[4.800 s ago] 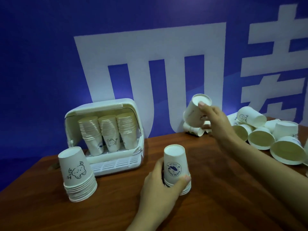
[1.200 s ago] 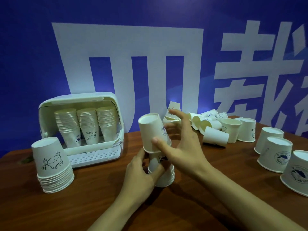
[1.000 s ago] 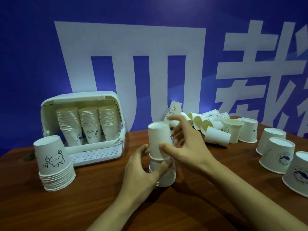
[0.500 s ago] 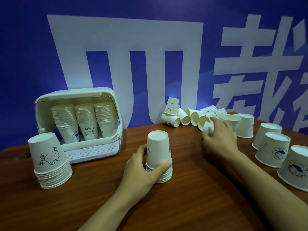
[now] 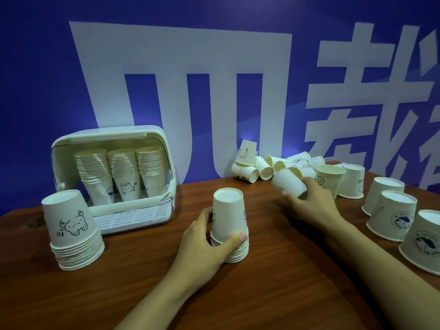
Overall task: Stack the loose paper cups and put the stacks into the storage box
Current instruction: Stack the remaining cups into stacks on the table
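White paper everywhere, on a brown wooden counter before a blue backdrop with large white characters.

At nine o'clock, a short inverted stack of white paper cups with a bear drawing, marked "HI" upside down, standing free beside the white plastic storage box with its lid swung up. Inside the box, three upright-standing stacks; middle one showing a rabbit and "HI", left one a round blue badge, lettering too small to read.

At centre, the working stack of inverted white paper cups, axis vertical, base up. Left hand wrapped around its lower rims, thumb pressed across the front, fingers curled behind.

At one o'clock from that stack, right hand curled around a single white paper cup, blurred, axis lying roughly level with the mouth toward the far pile. Key relation, as a judgement: held cup up and to the right of the stack top, needing a turn mouth-down before sliding over; right hand plainly the one to deliver, left merely steadying.

Behind, at one o'clock, a heap of tumbled loose white paper cups, one reading "HELLO", one with a smiley. At three o'clock, more inverted white cups with round blue whale-like badges, well apart from both hands.
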### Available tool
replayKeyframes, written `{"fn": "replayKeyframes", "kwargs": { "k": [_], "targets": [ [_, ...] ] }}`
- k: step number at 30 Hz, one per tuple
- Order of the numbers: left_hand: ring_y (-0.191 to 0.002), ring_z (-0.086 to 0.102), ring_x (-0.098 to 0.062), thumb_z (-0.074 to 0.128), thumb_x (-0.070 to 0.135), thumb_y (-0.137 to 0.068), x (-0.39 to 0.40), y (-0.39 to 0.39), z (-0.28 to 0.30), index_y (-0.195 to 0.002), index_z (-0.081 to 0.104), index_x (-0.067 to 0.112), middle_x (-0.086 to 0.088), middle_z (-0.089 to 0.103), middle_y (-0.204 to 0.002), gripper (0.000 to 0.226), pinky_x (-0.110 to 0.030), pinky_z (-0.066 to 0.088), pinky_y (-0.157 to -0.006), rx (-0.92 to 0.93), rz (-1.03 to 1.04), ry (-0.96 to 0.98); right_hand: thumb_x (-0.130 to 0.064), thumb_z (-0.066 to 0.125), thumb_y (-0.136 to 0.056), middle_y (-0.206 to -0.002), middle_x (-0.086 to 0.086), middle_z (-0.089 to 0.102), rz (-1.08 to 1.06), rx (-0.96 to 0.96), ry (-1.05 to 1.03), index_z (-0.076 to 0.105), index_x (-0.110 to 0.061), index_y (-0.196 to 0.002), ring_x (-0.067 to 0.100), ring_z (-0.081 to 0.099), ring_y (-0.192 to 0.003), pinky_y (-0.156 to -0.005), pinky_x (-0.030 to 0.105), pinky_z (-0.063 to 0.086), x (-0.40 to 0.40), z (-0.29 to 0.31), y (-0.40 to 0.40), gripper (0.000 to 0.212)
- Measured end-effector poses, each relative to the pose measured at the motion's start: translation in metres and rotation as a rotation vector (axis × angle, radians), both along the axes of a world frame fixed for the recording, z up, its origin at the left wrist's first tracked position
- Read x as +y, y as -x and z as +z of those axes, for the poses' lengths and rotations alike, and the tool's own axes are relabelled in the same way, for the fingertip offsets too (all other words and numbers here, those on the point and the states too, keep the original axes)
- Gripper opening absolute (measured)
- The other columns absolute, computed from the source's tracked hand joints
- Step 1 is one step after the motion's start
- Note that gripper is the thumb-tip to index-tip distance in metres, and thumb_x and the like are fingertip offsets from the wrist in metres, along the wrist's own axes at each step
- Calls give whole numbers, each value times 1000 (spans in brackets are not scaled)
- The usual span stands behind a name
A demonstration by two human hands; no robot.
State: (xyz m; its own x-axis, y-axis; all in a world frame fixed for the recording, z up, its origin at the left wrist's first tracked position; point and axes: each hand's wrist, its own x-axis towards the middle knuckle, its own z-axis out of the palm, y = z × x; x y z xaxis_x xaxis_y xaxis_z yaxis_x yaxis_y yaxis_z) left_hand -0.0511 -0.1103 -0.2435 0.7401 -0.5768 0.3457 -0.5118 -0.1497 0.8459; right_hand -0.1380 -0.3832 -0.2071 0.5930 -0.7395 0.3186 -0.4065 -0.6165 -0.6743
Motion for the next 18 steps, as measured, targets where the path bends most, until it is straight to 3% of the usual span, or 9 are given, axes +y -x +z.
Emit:
{"fn": "replayKeyframes", "kwargs": {
  "k": [4,7,9,13,15,18],
  "targets": [
    [-117,61,1,75,77,-65,-1,1,1,-126,47,60,22,65,-127,69,-38,54,-102,-12,-18,-24,-56,47,-99,-97,-1,66,166,-305,-54,44,-26,-134,29,69,-87,-86,44,53,42,38,5,46],
    [-119,60,0,75,78,-65,-2,3,3,-129,45,60,22,62,-130,73,-37,54,-102,5,-35,-38,-44,66,-92,-101,2,62,315,-482,-130,39,-30,-120,25,69,-81,-79,44,56,67,63,13,41],
    [-119,61,0,75,77,-65,-2,3,3,-133,46,55,22,63,-130,77,-37,55,-102,10,-36,-33,-50,76,-82,-111,-8,59,350,-509,-52,47,-42,-117,19,67,-93,-82,42,57,75,68,16,46],
    [-116,61,6,79,67,-75,0,4,6,-134,45,53,26,64,-127,70,-20,53,-94,22,-73,-36,-71,66,-81,-131,-10,58,427,-533,-53,57,-51,-128,13,64,-109,-94,44,57,85,72,19,52],
    [-111,61,12,81,55,-80,0,5,7,-132,46,52,30,66,-122,62,-9,50,-85,28,-82,-31,-57,64,-90,-128,-9,59,472,-555,-87,53,-49,-133,10,64,-107,-93,40,59,91,72,19,45],
    [-109,64,11,81,51,-79,-1,9,9,-129,50,50,33,67,-119,60,-7,48,-83,24,-87,-4,-40,73,-88,-116,-15,59,483,-549,-57,49,-41,-132,2,65,-95,-79,24,59,98,69,18,50]
  ]
}}
